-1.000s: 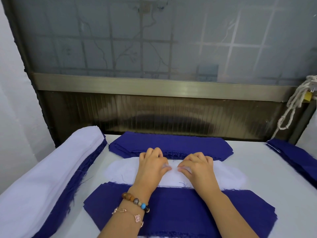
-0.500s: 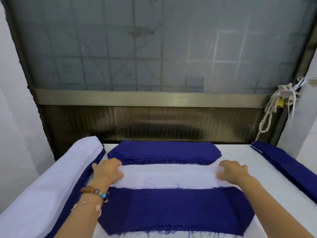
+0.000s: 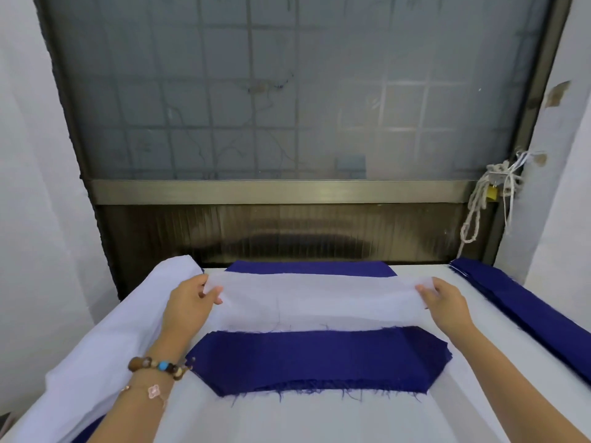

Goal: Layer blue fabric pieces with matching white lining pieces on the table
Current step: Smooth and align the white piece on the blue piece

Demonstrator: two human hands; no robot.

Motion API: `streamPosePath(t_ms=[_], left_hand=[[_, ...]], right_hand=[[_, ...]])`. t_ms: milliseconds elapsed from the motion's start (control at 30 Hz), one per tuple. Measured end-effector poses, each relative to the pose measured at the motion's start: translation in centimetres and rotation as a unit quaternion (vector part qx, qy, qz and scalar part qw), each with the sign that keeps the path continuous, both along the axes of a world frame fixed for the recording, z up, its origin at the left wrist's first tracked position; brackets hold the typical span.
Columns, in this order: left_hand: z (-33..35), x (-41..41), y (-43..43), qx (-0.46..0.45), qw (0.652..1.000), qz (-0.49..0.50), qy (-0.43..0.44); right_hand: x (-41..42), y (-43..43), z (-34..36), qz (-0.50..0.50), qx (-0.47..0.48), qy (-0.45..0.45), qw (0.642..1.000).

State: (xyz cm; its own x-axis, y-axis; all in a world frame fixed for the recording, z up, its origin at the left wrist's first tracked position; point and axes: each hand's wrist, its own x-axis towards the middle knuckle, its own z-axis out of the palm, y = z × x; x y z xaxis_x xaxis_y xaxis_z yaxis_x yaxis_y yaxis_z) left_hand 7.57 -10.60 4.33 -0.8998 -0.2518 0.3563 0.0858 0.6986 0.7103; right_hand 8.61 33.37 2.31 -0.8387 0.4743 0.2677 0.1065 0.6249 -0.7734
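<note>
Currently, at the near edge, the white table [image 3: 319, 423] is carrying a single blue fabric piece [image 3: 319, 359], which is lying flat with clipped corners and a frayed near edge. On the left forearm, a beaded bracelet [image 3: 156, 366] and a thin chain bracelet [image 3: 154, 391] are sitting side by side just behind the wrist.

Just beyond the blue fabric piece, both hands are holding a white lining piece [image 3: 316, 302] by its two ends. The left hand [image 3: 188, 303] is pinching the left end between thumb and curled fingers. The right hand [image 3: 447, 303] is pinching the right end in the same way. The lining is spanning flat and taut between them, and its near edge is running along the far edge of the blue fabric piece.

Behind the lining, a stack of blue pieces [image 3: 310, 267] is showing only its far strip. A white fabric pile [image 3: 105, 340] is lying along the left side, and a blue pile [image 3: 524, 311] is lying along the right side.

Farthest back, a frosted window [image 3: 287, 91] is standing above a metal rail [image 3: 275, 191], with a knotted rope [image 3: 476, 212] hanging at its right end.
</note>
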Motion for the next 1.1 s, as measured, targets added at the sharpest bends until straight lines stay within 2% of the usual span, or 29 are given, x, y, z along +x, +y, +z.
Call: streamPosePath(t_ms=[267,433,600,900,1100], left_hand=[[-1.5,2.5,-2.4,-0.069,0.978,-0.039,-0.192],[-2.8,3.3,-1.8,-0.099,0.957,-0.037,-0.271],[-3.2,3.3,-1.2,-0.111,0.966,-0.032,-0.232],[-4.5,4.0,-1.8,-0.100,0.977,-0.055,-0.177],[-5.2,4.0,-1.6,-0.123,0.983,-0.044,-0.133]], right_hand=[[3.7,0.1,-2.2,0.036,0.052,-0.156,0.986],[5.0,-0.6,-4.0,0.027,0.081,-0.163,0.983],[5.5,-1.1,-4.0,0.015,0.142,-0.123,0.982],[5.7,-1.5,-4.8,-0.002,0.186,-0.059,0.981],[5.5,-1.5,-4.8,-0.018,0.237,-0.072,0.969]])
